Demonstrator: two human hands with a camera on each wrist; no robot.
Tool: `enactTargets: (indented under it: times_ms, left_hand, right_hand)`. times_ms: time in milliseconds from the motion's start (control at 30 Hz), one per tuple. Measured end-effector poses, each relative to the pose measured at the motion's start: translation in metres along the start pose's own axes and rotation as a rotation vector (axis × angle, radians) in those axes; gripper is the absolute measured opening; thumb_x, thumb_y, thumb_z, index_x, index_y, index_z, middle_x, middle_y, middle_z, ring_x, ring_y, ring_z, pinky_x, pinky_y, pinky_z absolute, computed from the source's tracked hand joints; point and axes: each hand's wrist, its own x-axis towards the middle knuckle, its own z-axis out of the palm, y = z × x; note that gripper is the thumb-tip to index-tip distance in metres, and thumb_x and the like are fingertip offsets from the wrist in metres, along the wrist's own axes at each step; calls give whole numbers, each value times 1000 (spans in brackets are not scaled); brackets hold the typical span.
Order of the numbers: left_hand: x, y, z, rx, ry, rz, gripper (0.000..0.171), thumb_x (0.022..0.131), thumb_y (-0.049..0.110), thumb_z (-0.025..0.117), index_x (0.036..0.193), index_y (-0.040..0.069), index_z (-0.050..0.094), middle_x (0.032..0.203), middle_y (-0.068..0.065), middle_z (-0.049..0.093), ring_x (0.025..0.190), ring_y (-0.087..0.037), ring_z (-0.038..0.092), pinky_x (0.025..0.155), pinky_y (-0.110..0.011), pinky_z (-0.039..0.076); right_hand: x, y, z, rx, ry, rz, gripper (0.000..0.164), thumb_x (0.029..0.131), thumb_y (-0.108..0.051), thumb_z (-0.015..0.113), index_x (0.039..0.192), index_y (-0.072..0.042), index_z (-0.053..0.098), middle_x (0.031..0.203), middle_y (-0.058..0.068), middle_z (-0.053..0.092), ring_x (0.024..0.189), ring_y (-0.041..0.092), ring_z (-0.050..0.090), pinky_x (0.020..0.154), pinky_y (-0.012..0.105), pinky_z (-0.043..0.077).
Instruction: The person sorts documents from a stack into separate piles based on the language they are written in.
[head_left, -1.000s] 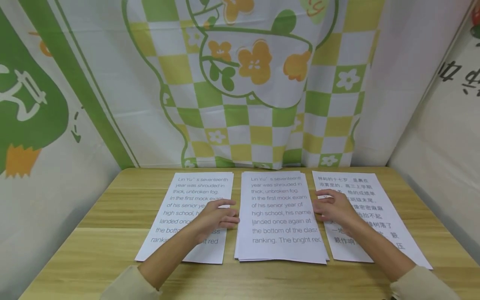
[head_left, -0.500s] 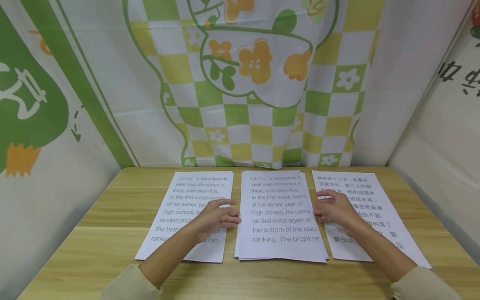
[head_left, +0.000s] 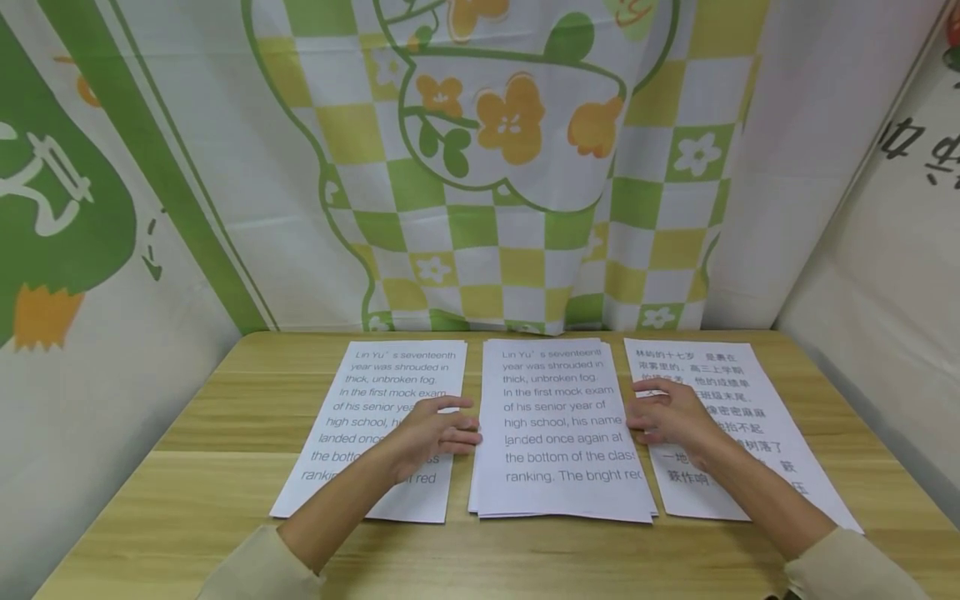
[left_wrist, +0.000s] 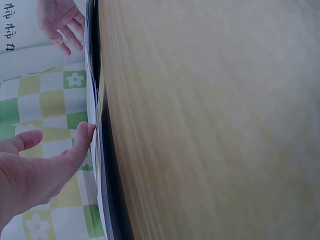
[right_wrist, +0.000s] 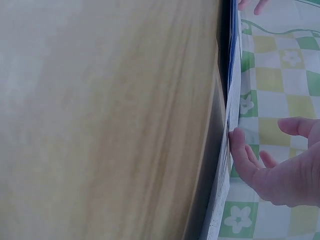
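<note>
Your left hand (head_left: 426, 437) and right hand (head_left: 677, 422), fingers loose and gripping nothing, flank the middle paper stack (head_left: 561, 421) (its near edges sit uneven). You seem to be squaring it; the next move calls for even inward pressure.

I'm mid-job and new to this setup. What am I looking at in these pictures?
No machine here: these are a person's bare left hand and right hand. The widest picture comes from a head camera looking forward and down; the other two come from a camera on each wrist. On the wooden table lie the left papers and middle pile, printed in English, and the right papers, printed in Chinese characters. Each hand is at one side of the middle pile; neither visibly grips it.
</note>
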Motion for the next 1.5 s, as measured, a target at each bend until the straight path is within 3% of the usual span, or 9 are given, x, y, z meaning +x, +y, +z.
enactTargets:
  times_ms: [800,1000,1167,1333,1500]
  left_hand:
    - [-1,1,1,6,3,-7,44,106,-1,44,148,-11,41,132,-34,61,112,-36,70,98,-43,59]
    - [-1,2,0,12,-12,-4,43,107,0,44,148,-12,41,133,-35,60,113,-35,69,100,-43,59]
    - [-1,2,0,16,-19,-6,44,106,0,45,149,-11,40,133,-35,59,115,-36,68,100,-43,58]
    - [-1,3,2,17,-10,-13,46,104,1,49,148,-11,42,135,-35,58,118,-38,66,101,-44,58]
    - [0,3,5,35,24,-13,45,103,3,50,145,-11,45,136,-35,55,122,-41,63,100,-45,58]
  right_hand:
    - [3,4,-1,70,-8,23,61,99,-9,64,151,10,38,120,24,68,96,19,72,84,34,64]
    - [5,4,-1,28,-3,5,62,97,-8,67,150,10,40,118,20,72,93,16,71,81,30,63]
    - [7,5,0,-10,-33,-7,61,93,-2,71,145,13,44,101,11,73,85,16,70,73,31,63]
    - [6,6,3,1,-101,-15,52,95,4,65,141,17,45,105,12,65,87,19,69,74,33,64]
    - [4,4,4,-3,-126,-19,38,97,4,60,133,13,52,109,13,60,91,20,65,76,33,62]
